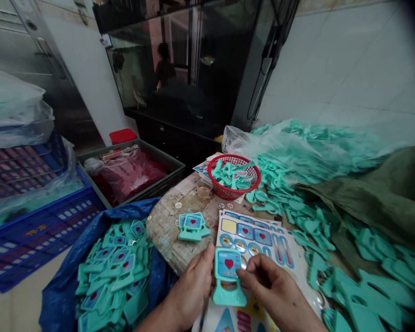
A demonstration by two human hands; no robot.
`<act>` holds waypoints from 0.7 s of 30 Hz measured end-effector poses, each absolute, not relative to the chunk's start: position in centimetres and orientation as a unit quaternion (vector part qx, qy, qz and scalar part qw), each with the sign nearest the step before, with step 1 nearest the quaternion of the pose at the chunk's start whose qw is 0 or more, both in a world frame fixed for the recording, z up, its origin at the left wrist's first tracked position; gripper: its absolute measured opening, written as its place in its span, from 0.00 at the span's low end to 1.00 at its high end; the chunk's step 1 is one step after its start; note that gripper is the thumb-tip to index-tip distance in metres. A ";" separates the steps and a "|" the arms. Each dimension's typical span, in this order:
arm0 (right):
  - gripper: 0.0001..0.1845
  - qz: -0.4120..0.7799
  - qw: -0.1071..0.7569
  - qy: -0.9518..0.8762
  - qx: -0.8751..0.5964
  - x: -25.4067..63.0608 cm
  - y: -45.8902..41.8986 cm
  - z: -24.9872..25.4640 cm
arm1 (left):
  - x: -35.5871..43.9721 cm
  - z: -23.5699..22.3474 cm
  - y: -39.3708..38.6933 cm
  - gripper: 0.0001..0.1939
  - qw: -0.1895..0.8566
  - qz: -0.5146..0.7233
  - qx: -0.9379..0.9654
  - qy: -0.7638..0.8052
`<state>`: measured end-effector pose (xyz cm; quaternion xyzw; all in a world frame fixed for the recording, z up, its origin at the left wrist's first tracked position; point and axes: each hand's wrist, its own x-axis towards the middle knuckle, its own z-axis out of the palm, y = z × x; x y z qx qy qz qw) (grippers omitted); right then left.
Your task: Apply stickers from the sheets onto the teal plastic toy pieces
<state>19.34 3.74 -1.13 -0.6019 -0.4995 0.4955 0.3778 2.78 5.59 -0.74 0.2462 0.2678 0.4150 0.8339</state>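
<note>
While left grip (190, 288) braces teal plastic piece (227, 276) at its edge, right grip (275, 288) pinches opposite side, fingers nearly closed; two-sided hold keeps heart face steady. Printed sheet (251, 240) lies directly beneath grip; blue bag (55, 304) of similar pieces at left.

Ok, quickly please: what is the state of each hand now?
Left hand: closed, holding the teal plastic heart-screen piece.
Right hand: closed, pinching that piece's right edge.

Home room doubling as piecework spot: fish tank (166, 60) on black cabinet (166, 143), tiled wall (346, 60), blue crate (31, 230), heaps of teal plastic toy parts (114, 272) all around.
</note>
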 end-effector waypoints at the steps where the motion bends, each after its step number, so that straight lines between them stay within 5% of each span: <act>1: 0.14 0.495 0.376 -0.499 -0.603 19.3 3.7 -1.1 | 2.8 -0.7 5.6 0.24 0.834 0.414 0.248 0.269; 21: 0.14 0.500 0.363 -0.474 -0.628 18.6 3.5 0.0 | 2.4 -1.1 5.2 0.16 0.803 0.384 0.317 0.329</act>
